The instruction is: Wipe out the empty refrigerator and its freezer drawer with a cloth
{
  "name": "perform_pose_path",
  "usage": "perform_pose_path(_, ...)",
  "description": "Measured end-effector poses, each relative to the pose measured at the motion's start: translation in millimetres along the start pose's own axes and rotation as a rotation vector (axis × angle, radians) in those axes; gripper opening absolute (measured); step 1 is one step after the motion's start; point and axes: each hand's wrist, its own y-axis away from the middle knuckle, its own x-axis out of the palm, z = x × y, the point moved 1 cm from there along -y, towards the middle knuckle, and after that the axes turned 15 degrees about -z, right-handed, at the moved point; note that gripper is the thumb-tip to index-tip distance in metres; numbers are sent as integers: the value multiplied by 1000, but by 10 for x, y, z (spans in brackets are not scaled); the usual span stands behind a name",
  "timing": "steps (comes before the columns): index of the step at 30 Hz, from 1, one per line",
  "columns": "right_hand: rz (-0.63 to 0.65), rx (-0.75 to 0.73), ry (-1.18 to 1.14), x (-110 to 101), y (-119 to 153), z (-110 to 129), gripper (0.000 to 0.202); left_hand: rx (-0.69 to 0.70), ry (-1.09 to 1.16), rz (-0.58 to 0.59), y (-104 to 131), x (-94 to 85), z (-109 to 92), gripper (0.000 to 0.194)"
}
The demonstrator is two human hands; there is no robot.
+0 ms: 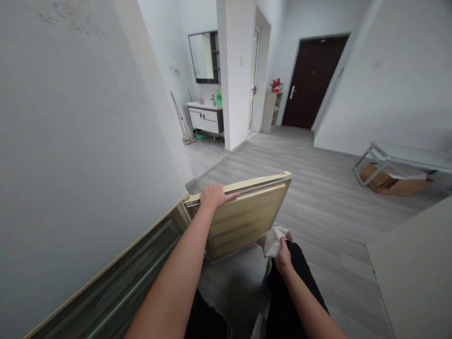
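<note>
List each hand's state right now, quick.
Left hand: closed over the top edge of the open cream door.
Right hand: closed, holding a pale cloth.

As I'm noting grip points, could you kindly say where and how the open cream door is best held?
The cream door is likely best gripped along its top edge, where the left hand rests, from above: that narrow edge faces up.
</note>
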Motion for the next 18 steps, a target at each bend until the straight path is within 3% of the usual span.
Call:
perform_pose_path(4,15,147,142,50,195,-294,52,-19,-25,-55,20,-1,-24,104)
perform_pose_path(8,312,329,251,175,703,-828,59,1,-33,-62,32,-10,-37,105)
perform_pose_path(10,456,436,215,331,987,-1081,64,8,-37,-64,37,-18,-41,104)
perform_pose_path(12,492,463,152,574,1185,-1253,67,8,-39,-60,43,-26,-45,103)
perform_pose_path(15,380,303,70,1046,1219,-1288,61,2,-38,-53,55,-30,-49,103)
perform_pose_path(18,266,-26,-5,1476,981,-1044,55,3,-38,-52,69,-27,-50,101)
